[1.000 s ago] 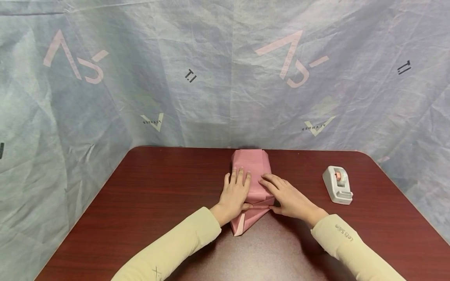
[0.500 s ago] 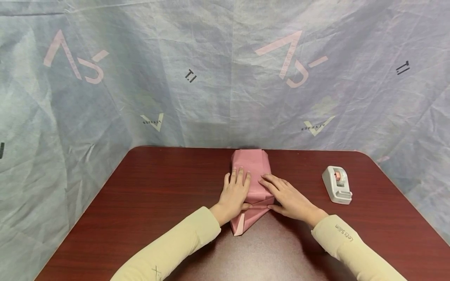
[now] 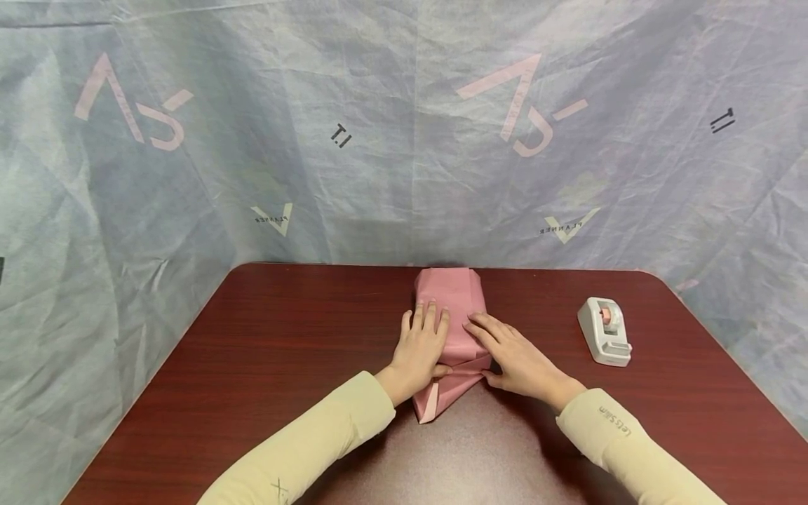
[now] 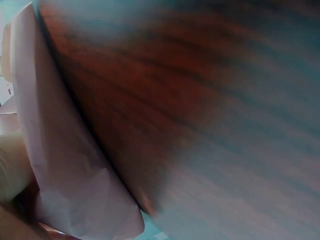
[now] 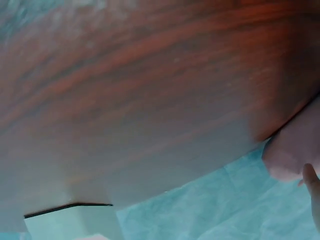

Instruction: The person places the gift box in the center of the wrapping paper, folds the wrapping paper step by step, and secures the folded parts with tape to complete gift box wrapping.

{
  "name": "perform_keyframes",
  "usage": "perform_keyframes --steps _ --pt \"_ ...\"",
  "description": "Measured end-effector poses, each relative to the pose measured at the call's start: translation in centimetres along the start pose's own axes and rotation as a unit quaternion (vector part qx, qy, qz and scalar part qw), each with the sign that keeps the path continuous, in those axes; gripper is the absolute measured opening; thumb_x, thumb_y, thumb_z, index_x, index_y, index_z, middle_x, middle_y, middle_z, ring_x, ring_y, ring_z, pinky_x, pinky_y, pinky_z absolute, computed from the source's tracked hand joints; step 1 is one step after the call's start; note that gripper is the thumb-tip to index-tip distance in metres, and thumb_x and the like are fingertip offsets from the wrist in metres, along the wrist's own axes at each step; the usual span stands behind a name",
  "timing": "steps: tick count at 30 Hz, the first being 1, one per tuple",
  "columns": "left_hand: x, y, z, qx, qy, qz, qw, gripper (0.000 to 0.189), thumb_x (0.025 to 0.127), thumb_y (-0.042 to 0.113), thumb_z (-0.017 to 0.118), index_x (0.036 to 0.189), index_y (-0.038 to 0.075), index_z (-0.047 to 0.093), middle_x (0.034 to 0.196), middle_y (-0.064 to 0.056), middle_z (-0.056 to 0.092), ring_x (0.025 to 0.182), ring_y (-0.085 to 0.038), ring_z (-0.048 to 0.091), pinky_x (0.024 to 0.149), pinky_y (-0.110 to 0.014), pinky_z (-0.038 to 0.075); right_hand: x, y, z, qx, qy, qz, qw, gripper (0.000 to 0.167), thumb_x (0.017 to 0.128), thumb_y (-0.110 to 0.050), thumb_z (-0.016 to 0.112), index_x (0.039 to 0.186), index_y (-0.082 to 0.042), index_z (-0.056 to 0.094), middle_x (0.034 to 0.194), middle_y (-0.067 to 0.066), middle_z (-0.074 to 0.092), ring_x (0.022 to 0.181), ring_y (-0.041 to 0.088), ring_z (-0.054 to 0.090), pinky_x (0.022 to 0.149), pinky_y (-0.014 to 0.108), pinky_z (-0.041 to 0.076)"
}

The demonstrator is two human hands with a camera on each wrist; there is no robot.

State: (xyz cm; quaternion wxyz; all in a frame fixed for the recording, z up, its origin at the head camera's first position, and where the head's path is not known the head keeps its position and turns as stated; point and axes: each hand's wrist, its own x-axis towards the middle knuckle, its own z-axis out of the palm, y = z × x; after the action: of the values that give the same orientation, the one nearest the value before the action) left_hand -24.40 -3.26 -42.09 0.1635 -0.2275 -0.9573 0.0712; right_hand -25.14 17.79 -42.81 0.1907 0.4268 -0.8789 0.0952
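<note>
A parcel wrapped in pink paper [image 3: 449, 284] lies lengthwise near the table's back edge. Its near end has a folded flap [image 3: 456, 386] that tapers to a point, with a paler strip along the left side. My left hand [image 3: 416, 354] rests on the parcel's left part with fingers spread, its thumb lying across the fold. On the right edge, my right hand [image 3: 520, 361] lays its fingertips on top while its thumb touches the corner of the flap. In the left wrist view the pink paper [image 4: 75, 165] fills the left side; the right wrist view catches only a parcel end [image 5: 290, 155].
A white tape dispenser [image 3: 604, 333] with a roll of tape stands to the right of the parcel. The dark red wood-grain table [image 3: 303, 330] has rounded back corners. Grey-blue printed fabric [image 3: 379, 175] hangs close behind it.
Both hands keep their places on the parcel. The right thumb shifts only very slightly at the flap's corner, and the head view drifts a little.
</note>
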Motion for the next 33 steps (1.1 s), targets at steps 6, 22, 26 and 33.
perform_keyframes --steps 6,22,26,33 --pt "0.0 0.1 0.0 0.000 0.004 0.003 1.0000 0.105 0.060 0.064 0.070 0.140 0.008 0.032 0.142 -0.020 0.034 0.130 -0.036 0.035 0.102 -0.048 0.030 -0.2 0.2 0.2 -0.003 0.014 -0.004 0.9999 0.085 0.062 -0.024 0.079 0.135 -0.003 0.040 0.138 0.016 0.040 0.128 0.030 0.037 0.098 0.048 0.036" --pt "0.0 0.0 0.1 0.007 0.011 0.005 0.9999 0.104 0.060 0.064 0.071 0.139 0.008 0.032 0.142 -0.020 0.034 0.130 -0.037 0.034 0.101 -0.047 0.030 0.0 0.4 0.0 0.031 0.009 0.006 0.9995 0.078 0.069 -0.026 0.079 0.135 -0.008 0.042 0.138 0.012 0.041 0.128 0.028 0.038 0.097 0.049 0.036" --pt "0.0 0.0 0.1 0.007 0.006 0.005 0.9999 0.104 0.061 0.064 0.070 0.140 0.009 0.031 0.143 -0.020 0.034 0.130 -0.037 0.034 0.102 -0.047 0.030 0.7 0.1 -0.3 0.037 0.019 0.022 0.9989 0.069 0.072 -0.035 0.075 0.129 -0.008 0.047 0.131 0.012 0.045 0.122 0.027 0.041 0.093 0.050 0.038" --pt "-0.1 -0.3 0.0 -0.015 0.002 0.010 0.9998 0.104 0.063 0.062 0.070 0.141 0.008 0.030 0.144 -0.019 0.032 0.132 -0.037 0.032 0.103 -0.048 0.027 0.9 0.0 0.1 0.024 0.027 0.025 0.9990 0.074 0.070 -0.038 0.076 0.130 -0.006 0.046 0.128 0.011 0.046 0.117 0.027 0.043 0.091 0.049 0.038"
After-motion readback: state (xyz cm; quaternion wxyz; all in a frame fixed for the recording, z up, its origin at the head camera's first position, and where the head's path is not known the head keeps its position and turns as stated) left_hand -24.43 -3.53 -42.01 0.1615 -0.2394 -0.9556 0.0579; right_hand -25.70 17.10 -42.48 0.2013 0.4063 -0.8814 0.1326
